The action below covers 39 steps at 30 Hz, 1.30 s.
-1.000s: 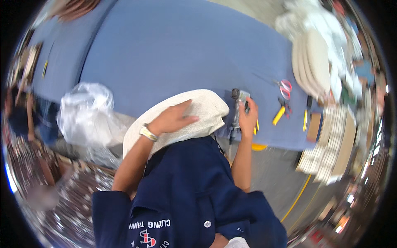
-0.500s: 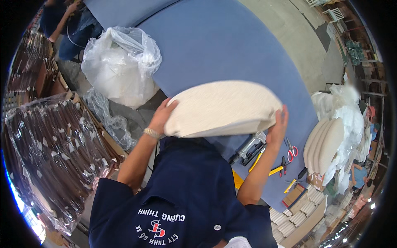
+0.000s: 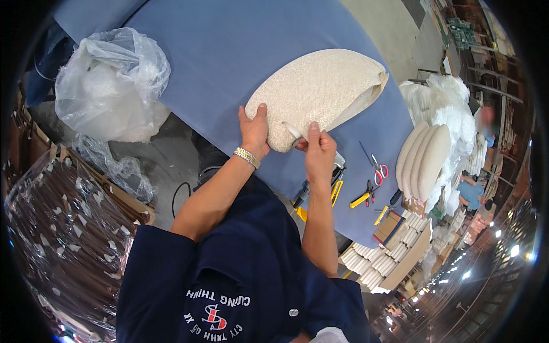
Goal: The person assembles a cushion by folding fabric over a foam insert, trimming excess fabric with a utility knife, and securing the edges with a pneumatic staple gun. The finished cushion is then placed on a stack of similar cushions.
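A cream fabric-covered pad (image 3: 326, 86), half-oval in outline, is tilted over the blue table (image 3: 240, 51). Its textured face is turned up, and a loose fold of fabric gapes along the near right edge. My left hand (image 3: 255, 131) grips the pad's left end, thumb and fingers on the fabric. At the near edge, my right hand (image 3: 320, 150) pinches the fabric border between thumb and fingers, beside a small turned-up flap. Partly hidden behind my right forearm lies a grey and black power tool (image 3: 339, 161), with a yellow-handled tool (image 3: 337, 193) next to it.
Red-handled scissors (image 3: 380, 171), yellow pliers (image 3: 360, 200) and a yellow cutter (image 3: 381, 216) lie on the right of the table. Beyond them stand several similar cream pads (image 3: 426, 157). A clear plastic bag (image 3: 111, 86) is at the left, above a wrapped brown stack (image 3: 68, 228).
The pad has moved farther from my body and tilted, its right end now higher. My right hand has left that right end and now pinches the near edge by my left hand.
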Available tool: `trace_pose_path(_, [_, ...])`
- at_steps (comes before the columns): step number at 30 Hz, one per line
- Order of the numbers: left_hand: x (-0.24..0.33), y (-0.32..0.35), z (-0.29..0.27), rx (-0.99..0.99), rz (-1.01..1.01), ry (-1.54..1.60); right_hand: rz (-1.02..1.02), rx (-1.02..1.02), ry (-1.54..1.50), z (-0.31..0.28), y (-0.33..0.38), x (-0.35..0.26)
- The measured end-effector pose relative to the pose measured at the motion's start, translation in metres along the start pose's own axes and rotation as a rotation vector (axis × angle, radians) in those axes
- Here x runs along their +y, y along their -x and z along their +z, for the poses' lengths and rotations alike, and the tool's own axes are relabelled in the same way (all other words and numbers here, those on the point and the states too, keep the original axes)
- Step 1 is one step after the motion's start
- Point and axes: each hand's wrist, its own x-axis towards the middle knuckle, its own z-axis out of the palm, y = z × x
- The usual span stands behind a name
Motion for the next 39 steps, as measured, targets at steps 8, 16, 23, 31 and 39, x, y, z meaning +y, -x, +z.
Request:
trace_pose_path(8, [0.052, -0.011, -0.055, -0.242, 0.640, -1.047, -0.149, -0.085, 0.015, 0.070, -0.016, -0.047])
trace_pose_path(16, [0.080, 0.023, -0.059, -0.548, 1.161, -1.017, -0.124, -0.060, 0.245, 0.069, -0.016, -0.047])
trace_pose_path(23, [0.061, 0.032, -0.053, -0.445, 1.283, -1.023, -0.104, -0.126, 0.209, 0.046, -0.015, -0.033])
trace_pose_path(31, [0.062, 0.034, -0.038, -0.409, 1.257, -1.007, -0.230, -0.247, 0.202, 0.034, -0.033, -0.042])
trace_pose_path(39, [0.042, 0.027, -0.037, -0.333, 1.196, -0.812, -0.284, -0.348, 0.239, 0.038, -0.044, -0.045])
